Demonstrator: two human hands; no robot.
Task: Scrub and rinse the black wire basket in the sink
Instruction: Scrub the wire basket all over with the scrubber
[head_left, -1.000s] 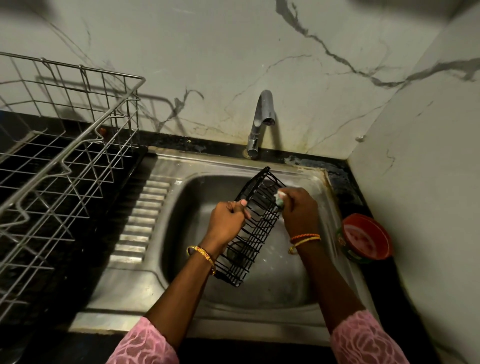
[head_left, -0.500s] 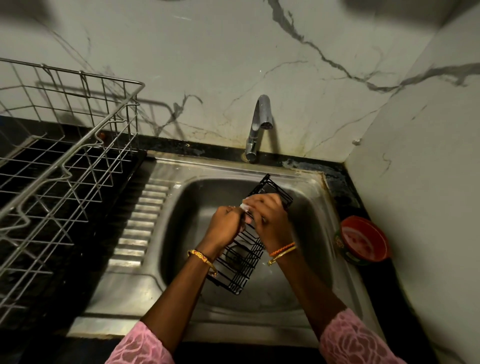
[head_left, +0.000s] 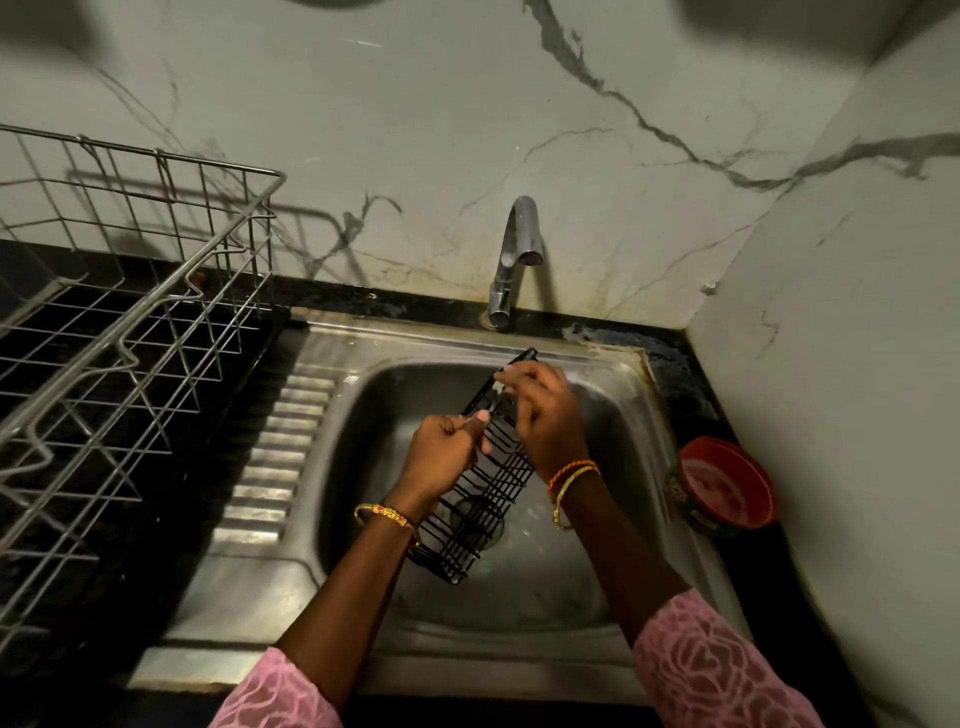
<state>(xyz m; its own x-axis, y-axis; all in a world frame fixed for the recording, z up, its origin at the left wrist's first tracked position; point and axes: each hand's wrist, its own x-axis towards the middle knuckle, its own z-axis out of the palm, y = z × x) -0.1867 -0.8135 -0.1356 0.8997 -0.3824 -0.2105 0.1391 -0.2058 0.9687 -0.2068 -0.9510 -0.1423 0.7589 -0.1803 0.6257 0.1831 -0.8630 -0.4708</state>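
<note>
The black wire basket (head_left: 480, 512) hangs tilted over the steel sink (head_left: 545, 613), its far end raised toward the tap. My left hand (head_left: 441, 452) is closed around the basket's left rim near the middle. My right hand (head_left: 543, 415) lies over the basket's upper part, fingers curled on a small pale scrubber (head_left: 503, 375) that is mostly hidden. The basket's near end hangs above the drain (head_left: 475, 522).
The tap (head_left: 511, 260) stands behind the sink with no water running. A large steel dish rack (head_left: 124, 332) fills the black counter at the left. A red round container (head_left: 724, 486) sits at the sink's right edge by the marble wall.
My right hand slid from the basket's right side across to its left rim, then up toward the far end. The left hand kept its hold and the basket stayed tilted.
</note>
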